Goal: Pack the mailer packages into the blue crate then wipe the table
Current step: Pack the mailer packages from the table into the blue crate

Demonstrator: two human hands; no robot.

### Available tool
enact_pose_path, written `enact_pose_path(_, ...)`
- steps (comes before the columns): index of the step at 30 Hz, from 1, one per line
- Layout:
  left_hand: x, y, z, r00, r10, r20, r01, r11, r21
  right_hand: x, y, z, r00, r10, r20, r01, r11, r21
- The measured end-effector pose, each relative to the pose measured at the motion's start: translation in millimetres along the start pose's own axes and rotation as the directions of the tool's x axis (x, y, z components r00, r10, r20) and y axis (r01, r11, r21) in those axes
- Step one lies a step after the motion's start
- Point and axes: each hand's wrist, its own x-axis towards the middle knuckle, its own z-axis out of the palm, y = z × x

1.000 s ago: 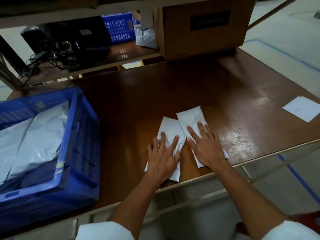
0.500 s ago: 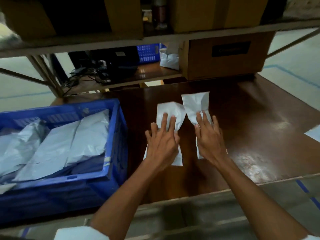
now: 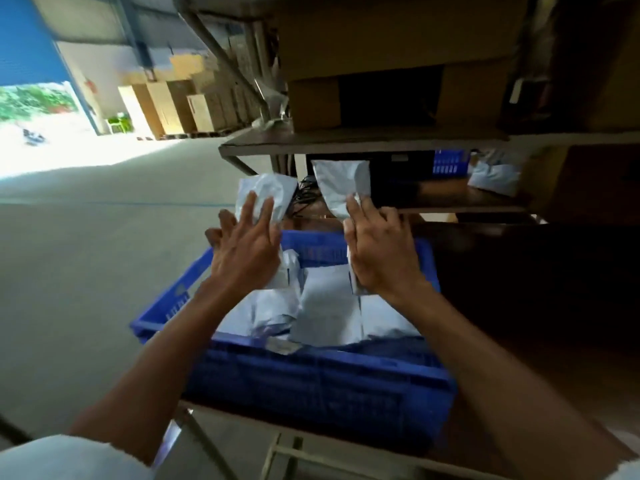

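Note:
A blue crate (image 3: 322, 375) sits at the table's left end with several white mailer packages (image 3: 325, 313) lying inside it. My left hand (image 3: 246, 251) holds one white mailer package (image 3: 268, 194) above the crate's far left side, fingers spread over its top. My right hand (image 3: 381, 254) holds a second white mailer package (image 3: 343, 183) above the crate's far right side. Both mailers are off the table and stick up past my fingertips. The thumbs are hidden under the mailers.
The dark brown table (image 3: 519, 306) stretches to the right of the crate. Behind it, a shelf (image 3: 363, 140) carries cardboard boxes (image 3: 381, 53). Lower down are a small blue basket (image 3: 450, 162), a white bag (image 3: 495, 178) and cables. Open concrete floor (image 3: 86, 254) lies left.
Both hands lifted the two mailers off the table and carried them left, over the blue crate. The view swung left and up with them.

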Motion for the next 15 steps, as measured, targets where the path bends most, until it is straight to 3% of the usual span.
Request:
enact_pose_path(3,-9,-49,32,0.985,-0.098,0.144,0.101,0.995,-0.011,10,-60,32,0.992,0.034,0.121,-0.034,0.999,-0.007)
enact_pose_path(6,-12,-74,67,0.958,-0.099,0.268,0.113,0.993,-0.041,16,-99,55,0.957,0.106,0.272,-0.086,0.993,-0.085)
enact_pose_path(11,-5,-79,113,0.919,-0.034,0.394,0.126,0.97,-0.209,10,-101,76,0.825,0.329,0.46,-0.161,0.916,-0.367)
enact_pose_path(15,-2,-80,137,0.875,0.064,0.48,0.076,0.961,-0.267,-6,-86,89,0.719,0.317,0.619,-0.165,0.942,-0.291)
